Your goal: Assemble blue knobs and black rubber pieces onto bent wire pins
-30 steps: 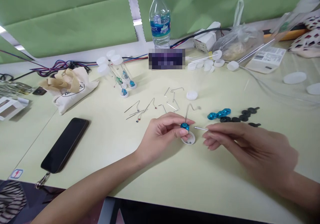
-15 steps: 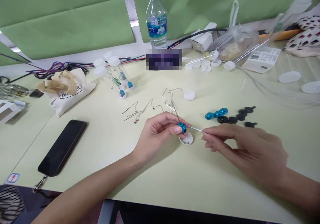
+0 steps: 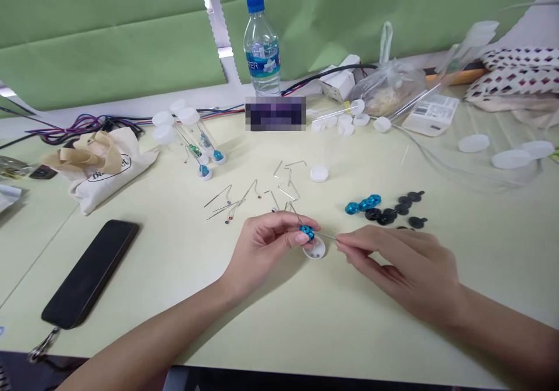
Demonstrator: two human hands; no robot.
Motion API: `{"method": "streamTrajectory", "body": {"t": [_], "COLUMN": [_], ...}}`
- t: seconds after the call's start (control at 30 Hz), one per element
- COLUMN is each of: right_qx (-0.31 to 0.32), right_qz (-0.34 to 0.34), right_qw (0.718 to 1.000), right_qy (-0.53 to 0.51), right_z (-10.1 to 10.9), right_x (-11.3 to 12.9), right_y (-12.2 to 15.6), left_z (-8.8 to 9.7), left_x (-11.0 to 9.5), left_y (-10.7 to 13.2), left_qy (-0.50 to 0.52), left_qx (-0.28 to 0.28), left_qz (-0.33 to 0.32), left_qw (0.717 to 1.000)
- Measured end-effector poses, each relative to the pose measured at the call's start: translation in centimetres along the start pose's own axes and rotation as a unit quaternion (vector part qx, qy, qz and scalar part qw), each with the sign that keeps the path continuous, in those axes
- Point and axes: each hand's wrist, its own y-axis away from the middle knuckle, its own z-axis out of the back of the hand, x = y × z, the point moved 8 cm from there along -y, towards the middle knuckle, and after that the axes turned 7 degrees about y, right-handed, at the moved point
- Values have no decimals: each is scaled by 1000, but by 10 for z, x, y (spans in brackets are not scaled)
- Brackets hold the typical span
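Near white cap (image 3: pixel 320 249), black pieces (image 3: pixel 386 217): left grip (image 3: pixel 264 241) around bead (image 3: pixel 307 232), right grip (image 3: pixel 406 269) around rod (image 3: pixel 326 237).

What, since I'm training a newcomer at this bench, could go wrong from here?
The small shiny blue metallic part could slip, as the left hand only pinches it while the right hand points a thin silver metal rod at it. A knock might also scatter the tiny dark bits in the shallow round white dish close by the hands.
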Motion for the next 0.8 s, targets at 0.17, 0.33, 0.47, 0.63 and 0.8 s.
{"method": "streamTrajectory", "body": {"t": [0.17, 0.33, 0.47, 0.63, 0.8], "right_qx": [3, 7, 10, 42, 68], "right_qz": [11, 36, 64, 92, 67], "right_qw": [1000, 999, 997, 994, 995], "right_qy": [8, 18, 30, 33, 19], "right_z": [-1, 0, -2, -10, -14], "right_x": [2, 5, 6, 1, -4], "right_y": [0, 1, 3, 13, 11], "left_z": [-1, 1, 3, 1, -2], "left_x": [-1, 2, 4, 5, 4], "left_y": [1, 1, 1, 1, 2], "left_qy": [-8, -17, -14, -22, -69], "left_qx": [-1, -3, -4, 5, 15], "left_qz": [-3, 0, 3, -2, -11], "left_qw": [1000, 1000, 1000, 1000, 997]}}
